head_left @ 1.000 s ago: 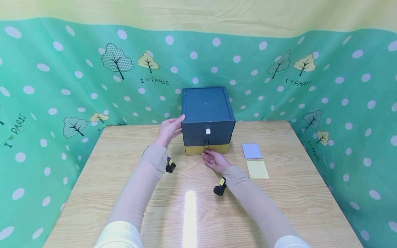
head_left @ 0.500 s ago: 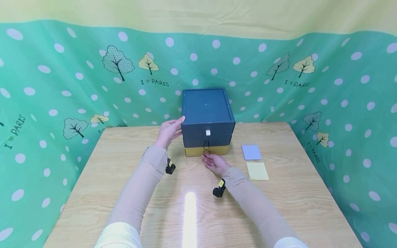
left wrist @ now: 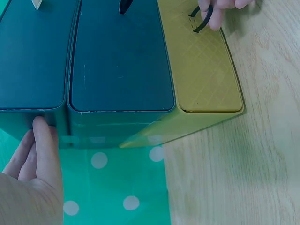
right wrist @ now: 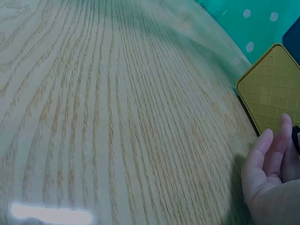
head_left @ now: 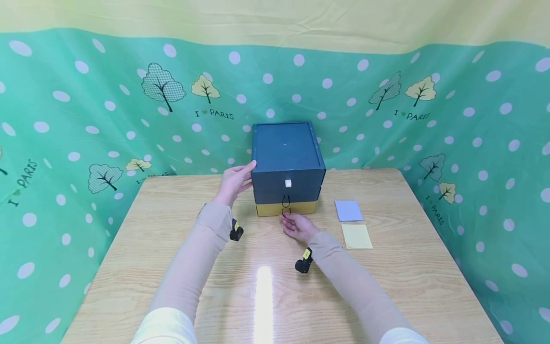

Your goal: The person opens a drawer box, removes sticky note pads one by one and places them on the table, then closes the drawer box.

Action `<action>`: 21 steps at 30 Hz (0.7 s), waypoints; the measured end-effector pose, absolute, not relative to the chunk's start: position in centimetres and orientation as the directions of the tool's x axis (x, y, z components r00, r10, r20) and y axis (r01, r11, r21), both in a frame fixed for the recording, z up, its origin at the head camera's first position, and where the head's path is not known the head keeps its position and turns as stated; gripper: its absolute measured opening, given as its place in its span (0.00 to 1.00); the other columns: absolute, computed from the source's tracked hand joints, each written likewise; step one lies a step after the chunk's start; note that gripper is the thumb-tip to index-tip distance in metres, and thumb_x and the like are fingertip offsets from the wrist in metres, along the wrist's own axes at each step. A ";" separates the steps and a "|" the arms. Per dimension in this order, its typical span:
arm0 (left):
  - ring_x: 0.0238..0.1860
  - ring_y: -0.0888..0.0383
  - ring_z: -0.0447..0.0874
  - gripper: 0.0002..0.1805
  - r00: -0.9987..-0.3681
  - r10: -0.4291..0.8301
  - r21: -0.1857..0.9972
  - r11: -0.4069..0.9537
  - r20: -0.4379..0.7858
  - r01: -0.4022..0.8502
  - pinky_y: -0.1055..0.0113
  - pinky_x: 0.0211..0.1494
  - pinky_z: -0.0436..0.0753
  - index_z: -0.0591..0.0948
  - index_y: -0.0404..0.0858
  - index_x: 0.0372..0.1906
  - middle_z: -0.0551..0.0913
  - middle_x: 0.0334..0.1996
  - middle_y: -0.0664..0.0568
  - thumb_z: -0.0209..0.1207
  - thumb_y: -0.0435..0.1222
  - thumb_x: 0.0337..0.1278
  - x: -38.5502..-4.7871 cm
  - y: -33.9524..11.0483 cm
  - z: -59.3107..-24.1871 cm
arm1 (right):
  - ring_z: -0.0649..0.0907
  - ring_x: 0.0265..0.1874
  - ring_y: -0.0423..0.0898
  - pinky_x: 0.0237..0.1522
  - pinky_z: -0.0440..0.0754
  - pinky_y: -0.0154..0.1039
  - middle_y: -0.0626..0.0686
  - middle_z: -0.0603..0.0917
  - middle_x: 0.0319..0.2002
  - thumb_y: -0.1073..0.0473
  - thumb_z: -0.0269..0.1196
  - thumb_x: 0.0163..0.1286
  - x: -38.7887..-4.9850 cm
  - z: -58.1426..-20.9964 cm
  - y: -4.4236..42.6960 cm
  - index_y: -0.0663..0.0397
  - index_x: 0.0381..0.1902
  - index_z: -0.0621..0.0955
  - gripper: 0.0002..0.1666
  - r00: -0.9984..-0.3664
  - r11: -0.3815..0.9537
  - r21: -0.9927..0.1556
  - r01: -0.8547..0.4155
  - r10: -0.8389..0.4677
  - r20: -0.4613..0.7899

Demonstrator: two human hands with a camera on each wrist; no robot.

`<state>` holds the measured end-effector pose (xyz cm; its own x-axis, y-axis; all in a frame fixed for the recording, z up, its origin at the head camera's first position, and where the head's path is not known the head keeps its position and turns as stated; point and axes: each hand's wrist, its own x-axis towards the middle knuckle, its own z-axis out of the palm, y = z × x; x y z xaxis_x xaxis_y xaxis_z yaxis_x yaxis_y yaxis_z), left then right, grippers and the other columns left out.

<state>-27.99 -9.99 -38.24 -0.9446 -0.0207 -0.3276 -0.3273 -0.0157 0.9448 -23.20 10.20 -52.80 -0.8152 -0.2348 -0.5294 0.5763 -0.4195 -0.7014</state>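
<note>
Tabletop (head_left: 129,248) fronted dotted curtain (head_left: 283,91); drawer stack (head_left: 270,186) stood against straight-fingered left hand (head_left: 232,184), beyond right hand (head_left: 299,227) gripping bottom loop (left wrist: 206,22).

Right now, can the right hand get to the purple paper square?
Probably yes: the purple paper square lies off to the side of the right hand, with nothing standing between them. It's holding the black loop on the yellow drawer, so it should let go first.

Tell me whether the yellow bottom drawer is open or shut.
Shut: in the left wrist view, the yellow drawer sits flush in its case, though the right hand holds its black loop.
</note>
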 end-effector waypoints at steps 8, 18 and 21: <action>0.64 0.48 0.70 0.37 -0.951 -0.028 0.951 -0.020 -0.308 -0.307 0.61 0.61 0.79 0.71 0.33 0.63 0.67 0.67 0.46 0.64 0.52 0.53 -27.8 -9.9 -38.2 | 0.77 0.33 0.37 0.50 0.75 0.34 0.48 0.82 0.40 0.64 0.48 0.75 -23.2 -52.8 10.0 0.56 0.45 0.73 0.07 -0.830 -0.400 -0.729 0.555 -0.206 -0.519; 0.64 0.49 0.71 0.37 -0.946 -0.027 0.946 -0.022 -0.323 -0.322 0.59 0.63 0.77 0.70 0.34 0.64 0.67 0.67 0.47 0.63 0.51 0.55 -28.2 -10.0 -38.5 | 0.77 0.33 0.36 0.44 0.76 0.30 0.45 0.82 0.36 0.63 0.48 0.75 -23.3 -52.8 10.2 0.55 0.45 0.72 0.06 -0.825 -0.383 -0.732 0.564 -0.227 -0.517; 0.64 0.49 0.71 0.36 -0.946 -0.026 0.946 -0.024 -0.324 -0.323 0.59 0.63 0.77 0.71 0.34 0.64 0.67 0.67 0.47 0.63 0.51 0.55 -28.1 -9.9 -38.4 | 0.77 0.33 0.36 0.44 0.76 0.31 0.45 0.83 0.36 0.64 0.48 0.74 -23.2 -52.8 10.2 0.56 0.46 0.72 0.07 -0.827 -0.378 -0.737 0.561 -0.221 -0.516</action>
